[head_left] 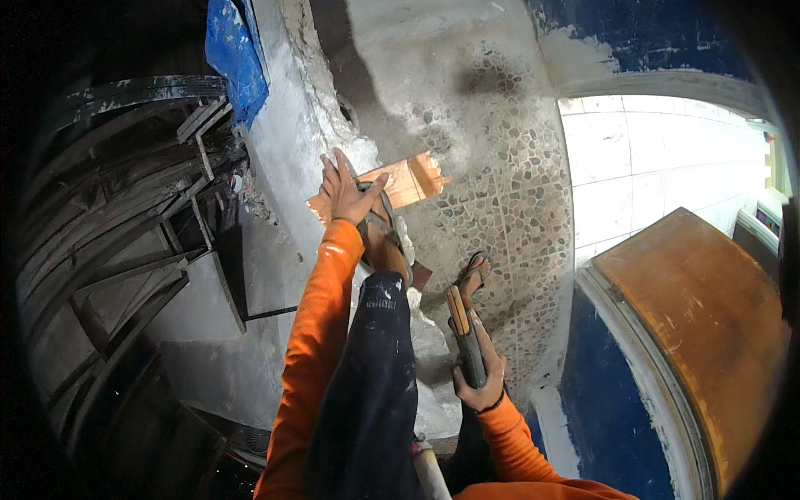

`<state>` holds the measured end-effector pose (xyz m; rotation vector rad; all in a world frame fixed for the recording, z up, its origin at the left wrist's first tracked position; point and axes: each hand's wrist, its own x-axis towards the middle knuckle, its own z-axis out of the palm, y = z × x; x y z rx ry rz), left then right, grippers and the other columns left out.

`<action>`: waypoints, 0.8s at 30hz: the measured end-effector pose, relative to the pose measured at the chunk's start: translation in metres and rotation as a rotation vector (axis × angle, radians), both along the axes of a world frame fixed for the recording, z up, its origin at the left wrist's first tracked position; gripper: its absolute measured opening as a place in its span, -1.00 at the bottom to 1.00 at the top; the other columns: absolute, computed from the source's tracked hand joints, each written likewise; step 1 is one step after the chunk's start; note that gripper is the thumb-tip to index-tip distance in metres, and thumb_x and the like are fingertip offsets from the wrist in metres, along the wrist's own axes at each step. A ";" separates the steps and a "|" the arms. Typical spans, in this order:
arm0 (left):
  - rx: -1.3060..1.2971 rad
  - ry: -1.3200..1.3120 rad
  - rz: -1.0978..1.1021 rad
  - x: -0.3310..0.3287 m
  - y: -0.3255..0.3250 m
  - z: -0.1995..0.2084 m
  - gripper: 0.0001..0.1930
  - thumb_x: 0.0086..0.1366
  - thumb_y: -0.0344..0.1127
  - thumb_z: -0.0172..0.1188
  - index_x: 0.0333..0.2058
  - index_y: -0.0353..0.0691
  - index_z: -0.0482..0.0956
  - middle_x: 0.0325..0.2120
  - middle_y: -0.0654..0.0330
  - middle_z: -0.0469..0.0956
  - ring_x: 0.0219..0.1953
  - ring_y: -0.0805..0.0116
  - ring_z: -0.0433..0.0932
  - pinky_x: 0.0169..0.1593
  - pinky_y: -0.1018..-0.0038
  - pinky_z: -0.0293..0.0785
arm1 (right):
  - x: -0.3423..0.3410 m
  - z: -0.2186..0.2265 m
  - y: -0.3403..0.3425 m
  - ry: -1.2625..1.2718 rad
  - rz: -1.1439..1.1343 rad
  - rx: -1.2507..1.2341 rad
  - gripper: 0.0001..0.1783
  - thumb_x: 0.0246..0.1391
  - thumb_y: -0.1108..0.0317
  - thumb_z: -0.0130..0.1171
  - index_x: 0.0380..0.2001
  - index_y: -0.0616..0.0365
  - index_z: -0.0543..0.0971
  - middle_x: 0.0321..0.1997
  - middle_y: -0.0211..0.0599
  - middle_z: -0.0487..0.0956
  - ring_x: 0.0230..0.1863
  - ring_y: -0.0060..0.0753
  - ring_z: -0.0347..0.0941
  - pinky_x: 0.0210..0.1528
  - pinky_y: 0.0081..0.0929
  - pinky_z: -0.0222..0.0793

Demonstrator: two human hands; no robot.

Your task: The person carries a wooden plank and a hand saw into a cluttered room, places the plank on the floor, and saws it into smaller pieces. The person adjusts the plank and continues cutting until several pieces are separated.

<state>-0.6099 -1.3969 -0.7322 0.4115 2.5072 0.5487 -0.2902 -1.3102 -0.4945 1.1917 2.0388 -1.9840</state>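
My left hand (pixel 346 193) lies with fingers spread over a short wooden board (pixel 408 182), beside my sandalled foot (pixel 385 242), which also rests on the board. The board's right end looks jagged and lies across the rough edge of a whitish wall or ledge (pixel 287 142). Lower right, my right hand (pixel 483 371) is closed round a long dark tool with light wooden strips at its upper end (pixel 459 310). The tool's exact kind is unclear. Its upper end is close to my other sandalled foot (pixel 475 273).
Pebble-patterned floor (pixel 533 200) lies to the right of the ledge. A brown wooden panel (pixel 692 325) and white tiles (pixel 612 167) are farther right. Left is a dark drop with stacked frames (pixel 133 292). A blue sheet (pixel 236 62) hangs at the upper left.
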 end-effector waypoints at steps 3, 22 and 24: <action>-0.105 -0.018 0.007 0.005 0.002 0.003 0.33 -0.02 0.52 0.21 0.44 -0.15 -0.35 0.42 -0.25 -0.43 0.45 -0.26 -0.35 0.43 0.02 -0.36 | -0.002 -0.007 -0.013 0.067 -0.004 0.051 -0.07 -0.27 0.47 0.14 0.32 0.37 0.22 0.25 0.17 0.43 -0.09 -0.28 0.62 -0.03 -0.48 0.46; -0.023 0.139 -0.239 -0.002 0.056 0.044 -0.60 0.13 -0.27 0.32 -0.03 -0.21 0.61 0.23 0.00 0.31 0.32 -0.10 0.12 0.26 0.01 0.09 | 0.041 -0.042 0.020 0.210 0.094 0.297 -0.14 -0.26 0.33 0.22 0.22 0.43 0.34 0.19 0.28 0.46 0.00 0.00 0.61 0.04 -0.40 0.47; 0.266 0.311 -0.046 -0.020 0.058 0.047 -0.63 0.12 -0.39 0.34 -0.05 -0.27 0.59 -0.13 0.11 0.60 -0.04 0.16 0.49 0.02 0.31 0.41 | 0.039 -0.044 0.022 0.253 0.061 0.398 -0.12 -0.16 0.11 0.24 0.19 0.49 0.36 -0.09 0.14 0.64 -0.38 -0.25 0.66 -0.21 -0.43 0.54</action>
